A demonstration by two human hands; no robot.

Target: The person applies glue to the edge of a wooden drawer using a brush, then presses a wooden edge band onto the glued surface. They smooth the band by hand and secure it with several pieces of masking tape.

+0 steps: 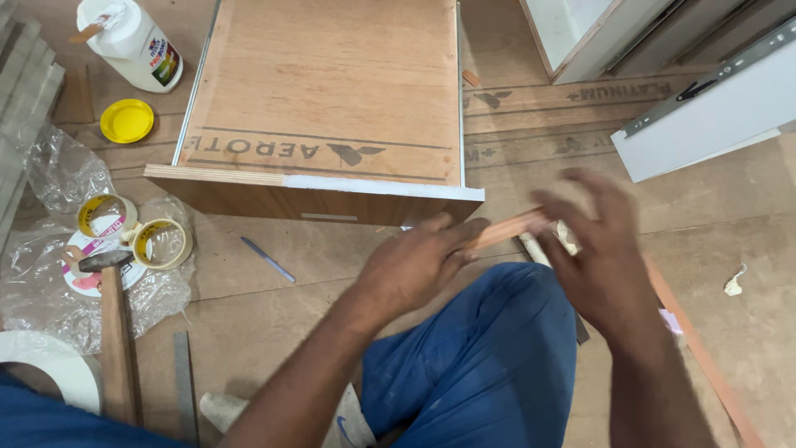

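My left hand (414,261) pinches one end of a thin wood-coloured strip (507,230), held above my blue-trousered knee (489,357). The strip's other end runs to my right hand (593,249), which is blurred, fingers spread, with a pale scrap (569,237) by its palm. Whether the right hand grips the strip or the scrap I cannot tell. Just beyond both hands lies a plywood drawer box (332,83) with white edging along its front rim.
At the left lie a hammer (116,323), rolls of tape (133,232) on clear plastic, a yellow lid (127,120) and a white glue bottle (133,41). A blue pen (267,259) rests on the board floor. White panels (713,108) lie at the upper right.
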